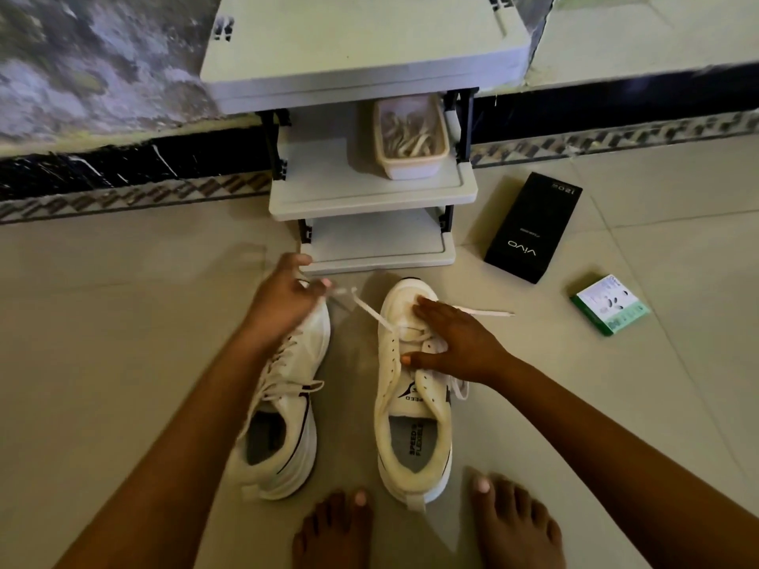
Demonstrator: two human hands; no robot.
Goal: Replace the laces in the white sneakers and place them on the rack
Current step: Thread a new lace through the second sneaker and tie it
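Two white sneakers stand side by side on the tiled floor, toes toward a grey rack [369, 190]. The left sneaker [283, 408] is laced. The right sneaker [410, 408] has a loose white lace [369, 312] threaded only near the toe. My left hand [283, 297] hovers over the left sneaker's toe and pinches one end of that lace, pulled out to the left. My right hand [456, 342] rests flat on the right sneaker's front, fingers spread. The lace's other end lies on the floor to the right.
A plastic tub [410, 166] of laces sits on the rack's middle shelf. A black phone box [534, 227] and a small green-and-white box [608, 303] lie on the floor at the right. My bare feet [427, 527] are just behind the sneakers.
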